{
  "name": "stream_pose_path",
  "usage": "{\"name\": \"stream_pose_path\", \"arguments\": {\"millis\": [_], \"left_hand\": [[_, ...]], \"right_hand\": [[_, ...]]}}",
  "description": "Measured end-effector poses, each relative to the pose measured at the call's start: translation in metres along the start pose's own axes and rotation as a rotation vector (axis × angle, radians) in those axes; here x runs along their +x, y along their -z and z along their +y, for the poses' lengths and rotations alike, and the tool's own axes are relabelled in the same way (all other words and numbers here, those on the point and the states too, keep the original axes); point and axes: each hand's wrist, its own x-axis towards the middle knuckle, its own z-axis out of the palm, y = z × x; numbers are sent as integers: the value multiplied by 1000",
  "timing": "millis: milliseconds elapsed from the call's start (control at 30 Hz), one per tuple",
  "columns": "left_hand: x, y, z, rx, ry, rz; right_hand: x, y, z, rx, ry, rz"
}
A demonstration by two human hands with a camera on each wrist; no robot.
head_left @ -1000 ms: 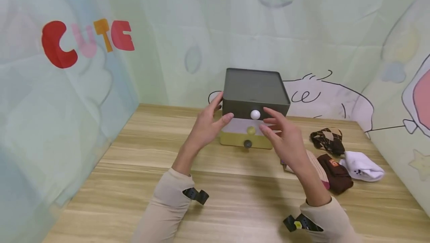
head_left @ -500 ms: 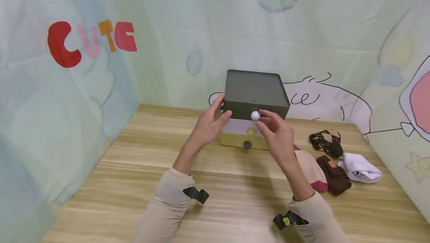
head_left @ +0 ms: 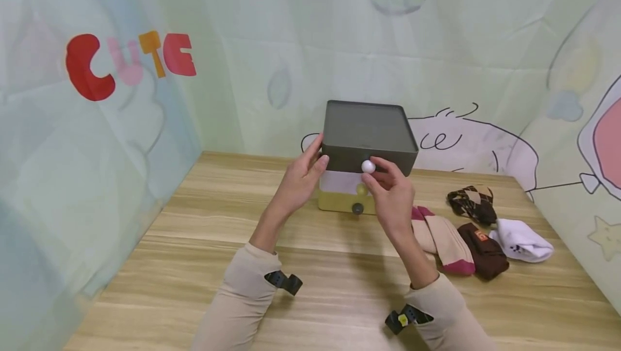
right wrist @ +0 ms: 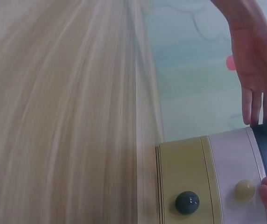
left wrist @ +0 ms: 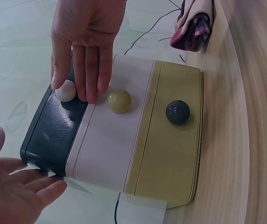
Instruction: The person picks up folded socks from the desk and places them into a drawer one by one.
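A small drawer cabinet (head_left: 368, 127) stands against the back wall, with a dark grey top tier, a white middle and a mustard-yellow bottom. My right hand (head_left: 395, 200) pinches the white round knob (head_left: 368, 166) on the dark top drawer (left wrist: 54, 133) between thumb and fingers. Against the cabinet's left side rests my left hand (head_left: 298, 181), its fingers fairly straight along the dark tier. The middle tier carries a yellow knob (left wrist: 119, 101), the bottom one a dark grey knob (left wrist: 178, 112). All the tiers look closed in the left wrist view.
Folded socks lie on the wooden table (head_left: 233, 221) to the right: a beige and maroon pair (head_left: 446, 243), a dark brown pair (head_left: 482, 251), a white pair (head_left: 524, 240) and an argyle pair (head_left: 471, 204). A printed cloth wall (head_left: 271, 43) surrounds the table.
My right hand has moved left to the white knob and closed its fingertips on it. The left hand has stayed at the cabinet's side.
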Motion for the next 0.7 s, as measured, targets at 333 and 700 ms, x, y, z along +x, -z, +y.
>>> {"name": "stream_pose_path", "arguments": {"millis": [333,700], "left_hand": [[-9,5,34,7,26,-16],[1,0,-5,52,-23,33]], "right_hand": [[0,-3,-1,82,-96,33],[-8,2,-1,157,-130,12]]}}
